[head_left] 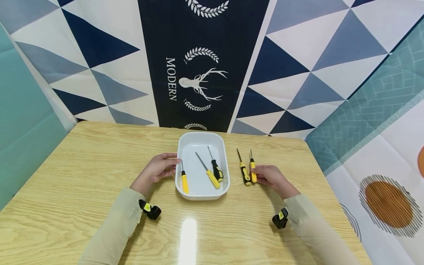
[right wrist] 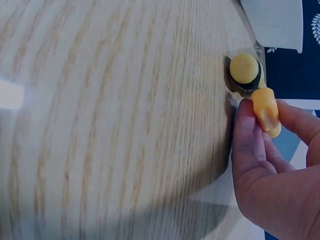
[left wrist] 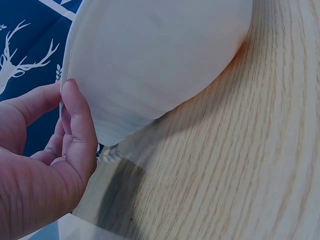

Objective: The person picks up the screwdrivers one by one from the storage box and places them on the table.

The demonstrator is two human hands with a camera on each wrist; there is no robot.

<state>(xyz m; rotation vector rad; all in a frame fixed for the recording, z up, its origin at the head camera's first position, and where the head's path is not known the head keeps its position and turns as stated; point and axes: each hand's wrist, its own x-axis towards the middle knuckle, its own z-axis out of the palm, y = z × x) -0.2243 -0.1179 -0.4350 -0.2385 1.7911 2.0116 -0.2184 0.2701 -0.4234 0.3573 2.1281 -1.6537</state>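
Observation:
A white plastic tray (head_left: 200, 197) stands on the table with three screwdrivers lying inside. My left hand (head_left: 162, 167) grips its left rim between thumb and fingers, which the left wrist view shows around the tray wall (left wrist: 160, 55). Inside are a yellow-handled screwdriver with a black collar (head_left: 184, 183), a plain yellow one (head_left: 213, 179) and a black-and-yellow one (head_left: 216, 172). To the right of the tray, my right hand (head_left: 269, 176) pinches a yellow screwdriver (head_left: 253, 176) by its handle, shaft pointing away. Just left of it lies another black-and-yellow screwdriver (head_left: 245, 175).
The wooden table (head_left: 82, 176) ends at the back against a patterned cloth wall (head_left: 116, 48). A teal panel (head_left: 26, 117) rises on the left, and a cloth with brown circles (head_left: 387, 202) hangs on the right. Small black cameras (head_left: 150, 210) sit at both wrists.

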